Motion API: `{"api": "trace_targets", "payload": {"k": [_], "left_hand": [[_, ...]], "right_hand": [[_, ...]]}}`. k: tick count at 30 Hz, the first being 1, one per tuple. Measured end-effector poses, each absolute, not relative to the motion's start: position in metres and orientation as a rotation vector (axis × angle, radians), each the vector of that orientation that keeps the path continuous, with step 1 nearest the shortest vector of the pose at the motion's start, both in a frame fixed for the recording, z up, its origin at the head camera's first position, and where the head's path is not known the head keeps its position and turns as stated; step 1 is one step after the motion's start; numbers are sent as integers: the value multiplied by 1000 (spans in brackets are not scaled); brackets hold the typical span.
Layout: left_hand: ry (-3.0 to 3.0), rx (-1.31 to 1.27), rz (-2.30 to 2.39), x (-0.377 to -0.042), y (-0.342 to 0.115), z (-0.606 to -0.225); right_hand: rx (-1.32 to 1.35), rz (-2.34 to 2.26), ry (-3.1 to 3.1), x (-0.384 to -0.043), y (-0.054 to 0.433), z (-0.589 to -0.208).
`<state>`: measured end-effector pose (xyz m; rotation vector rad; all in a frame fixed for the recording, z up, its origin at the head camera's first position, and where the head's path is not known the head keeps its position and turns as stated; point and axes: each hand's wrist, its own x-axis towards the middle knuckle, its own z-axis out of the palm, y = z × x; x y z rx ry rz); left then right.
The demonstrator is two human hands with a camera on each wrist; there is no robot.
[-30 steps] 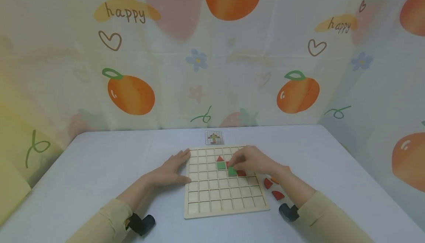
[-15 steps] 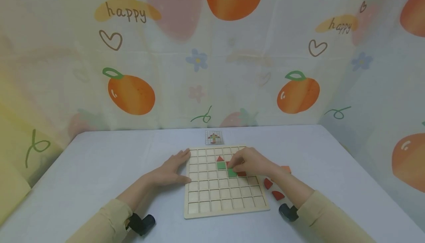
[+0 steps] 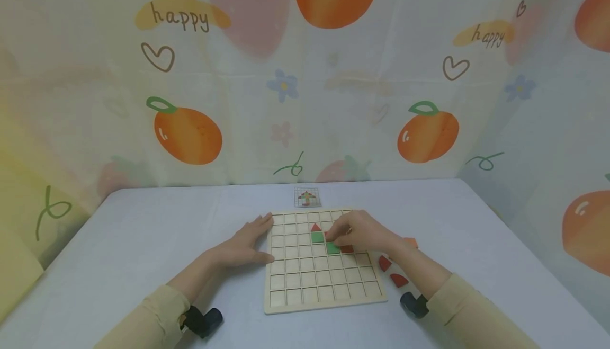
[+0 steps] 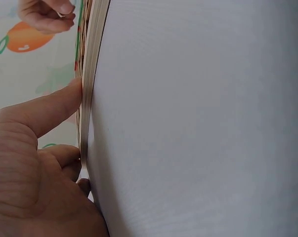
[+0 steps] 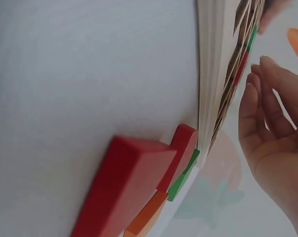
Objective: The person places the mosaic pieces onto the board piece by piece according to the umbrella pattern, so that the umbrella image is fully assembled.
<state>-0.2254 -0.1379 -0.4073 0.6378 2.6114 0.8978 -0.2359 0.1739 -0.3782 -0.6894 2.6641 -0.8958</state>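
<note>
Left hand [image 3: 244, 245], fingers spread, touches a board [image 3: 316, 278] at ten o'clock; right hand [image 3: 358, 231] bunches its fingers by a green tile [image 3: 333, 249], any pinch unclear.

board [image 3: 323, 278] partly hidden, red block [image 5: 121, 192] cut off

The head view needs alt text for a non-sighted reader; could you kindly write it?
A person's right hand, fingers bent, is at green pieces and red pieces on a gridded board, while the left hand touches its left edge. A small picture card lies beyond; loose red blocks and an orange piece lie to the right.
</note>
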Motion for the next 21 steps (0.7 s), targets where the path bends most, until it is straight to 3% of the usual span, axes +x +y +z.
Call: {"api": "trace_targets", "payload": {"k": [21], "left_hand": [[2630,611,876,-229,-137,-411]], "right_hand": [[-606,-875,2702,-246,200,-372]]}}
